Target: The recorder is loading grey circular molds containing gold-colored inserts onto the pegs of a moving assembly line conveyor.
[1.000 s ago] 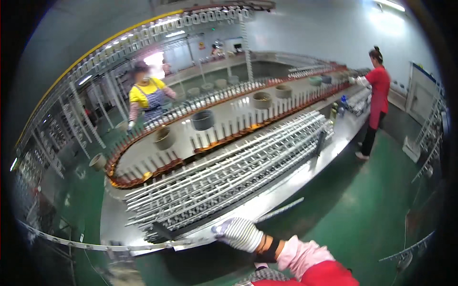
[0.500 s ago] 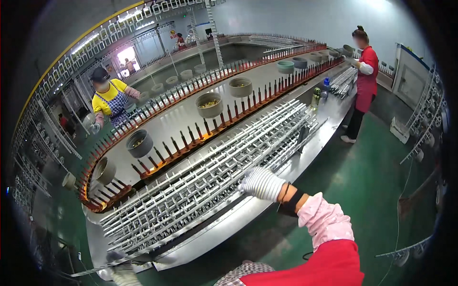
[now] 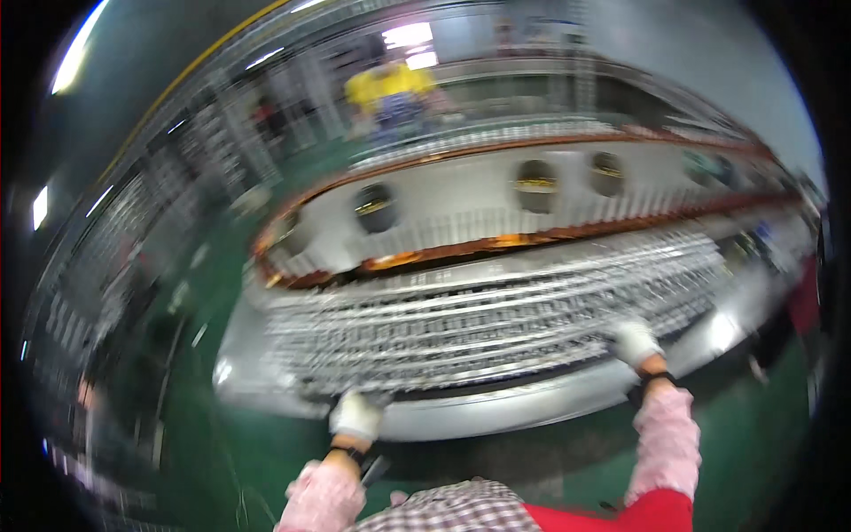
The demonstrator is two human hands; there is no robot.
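A wide stack of silvery metal racks with short cross prongs [image 3: 496, 324] lies along the shiny metal table in front of me. My left hand [image 3: 356, 414], in a white glove, is at the near edge of the stack, toward its left end. Farther right, my right hand [image 3: 635, 342], gloved too, reaches to the near side of the same racks. Motion smears the fingers of both hands, so I cannot make out whether either one grips a rack.
Behind the racks runs a looped conveyor with an orange-brown rim [image 3: 443, 253] and upright pegs. Several round bowls, including a dark one [image 3: 376, 209], stand inside the loop. A person in yellow [image 3: 390, 89] is beyond it. The bare metal table edge [image 3: 479, 415] curves before me.
The view has swung left and blurred. My left hand has come from the lower left corner into fuller view beside the racks; my right hand now appears farther right along them.
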